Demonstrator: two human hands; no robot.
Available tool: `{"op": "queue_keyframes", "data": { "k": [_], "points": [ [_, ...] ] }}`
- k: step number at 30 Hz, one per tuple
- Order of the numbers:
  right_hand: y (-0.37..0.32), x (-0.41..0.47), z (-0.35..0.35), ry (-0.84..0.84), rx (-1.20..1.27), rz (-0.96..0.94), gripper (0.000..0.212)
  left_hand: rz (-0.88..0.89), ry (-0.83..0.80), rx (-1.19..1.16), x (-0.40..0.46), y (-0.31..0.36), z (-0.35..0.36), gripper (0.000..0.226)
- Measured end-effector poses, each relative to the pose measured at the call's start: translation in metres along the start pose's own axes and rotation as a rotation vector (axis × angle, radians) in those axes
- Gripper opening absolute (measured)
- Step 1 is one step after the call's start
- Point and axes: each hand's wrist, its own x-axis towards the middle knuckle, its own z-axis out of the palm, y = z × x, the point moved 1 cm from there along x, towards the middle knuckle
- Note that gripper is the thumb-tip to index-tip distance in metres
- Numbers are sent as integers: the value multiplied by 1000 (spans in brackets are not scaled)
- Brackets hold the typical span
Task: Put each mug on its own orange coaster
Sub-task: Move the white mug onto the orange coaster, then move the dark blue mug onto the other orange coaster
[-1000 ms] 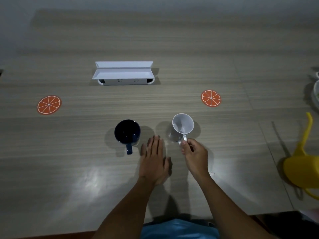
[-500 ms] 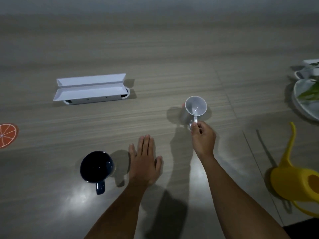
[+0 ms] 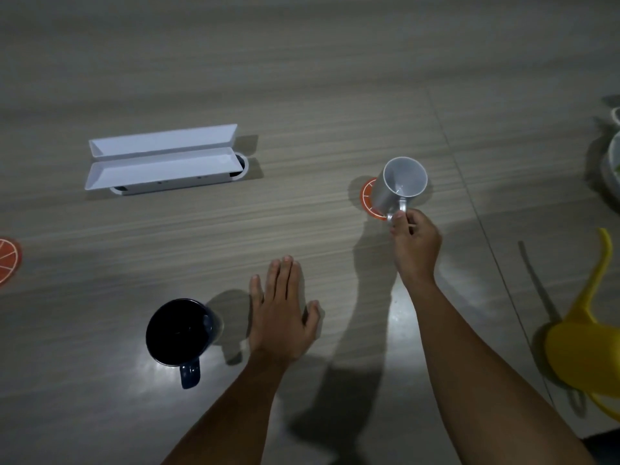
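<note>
White mug sits over the right coaster, tipped so its mouth faces up and toward the person, handle pointing back at them. Right hand pinches that handle in a tight grip. Left hand lies flat and spread on the wood-grain surface, just beside the upright dark mug, whose handle points near. Another coaster lies far left.
</note>
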Motion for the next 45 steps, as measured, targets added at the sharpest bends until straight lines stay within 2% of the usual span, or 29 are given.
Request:
{"op": "queue_keyframes", "data": {
  "k": [6, 10, 14, 19, 23, 27, 30, 34, 39, 41, 45],
  "points": [
    [1, 2, -1, -22, 17, 45, 22, 4, 12, 18, 0, -1, 2, 78],
    [0, -1, -5, -37, 16, 78, 12, 3, 18, 23, -1, -2, 3, 78],
    [5, -22, -14, -31, -12, 67, 17, 13, 11, 8, -1, -2, 1, 76],
    [12, -74, -22, -169, -96, 59, 27, 18, -35, -31, -34, -12, -2, 72],
    [13, -134, -16, -372, -242, -34, 33, -12, -26, -93, -90, -29, 0, 69],
    [17, -191, 0, -616, -445, -282, 51, -43, -23, -107, -132, -43, -1, 68],
    [27, -228, 12, -733, -580, -431, 68, -72, -12, -122, -156, -56, -2, 68],
    [43, -257, 24, -768, -794, -505, 82, -101, 10, -167, -183, -73, -5, 71],
    [53, -278, 26, -738, -892, -536, 87, -117, 56, -211, -209, -90, -10, 74],
    [55, -279, 26, -733, -909, -545, 87, -145, 100, -300, -209, -90, -16, 71],
    [55, -279, 25, -748, -918, -558, 87, -286, 282, -563, -199, -85, -38, 51]
  ]
}}
